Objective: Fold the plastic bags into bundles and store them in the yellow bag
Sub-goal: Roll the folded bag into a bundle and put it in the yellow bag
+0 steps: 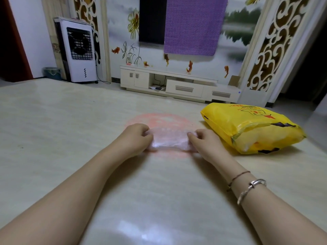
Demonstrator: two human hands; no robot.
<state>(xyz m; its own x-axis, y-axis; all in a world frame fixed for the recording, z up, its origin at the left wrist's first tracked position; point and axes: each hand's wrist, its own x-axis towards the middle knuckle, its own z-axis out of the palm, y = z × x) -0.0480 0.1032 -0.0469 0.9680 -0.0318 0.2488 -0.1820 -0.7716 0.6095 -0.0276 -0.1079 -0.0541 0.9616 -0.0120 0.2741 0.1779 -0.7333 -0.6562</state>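
Now folding step: left hand and right hand pinch ends of thin translucent pinkish plastic bag mid-table, fingers curled round it. Next, likely: tighten into bundle, carry to crinkled yellow plastic bag near right table edge.

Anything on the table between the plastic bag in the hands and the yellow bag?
Nothing visible. Left hand and right hand pinch the two ends of the plastic bag; the yellow bag lies on the table to the right, with only bare tabletop between them.
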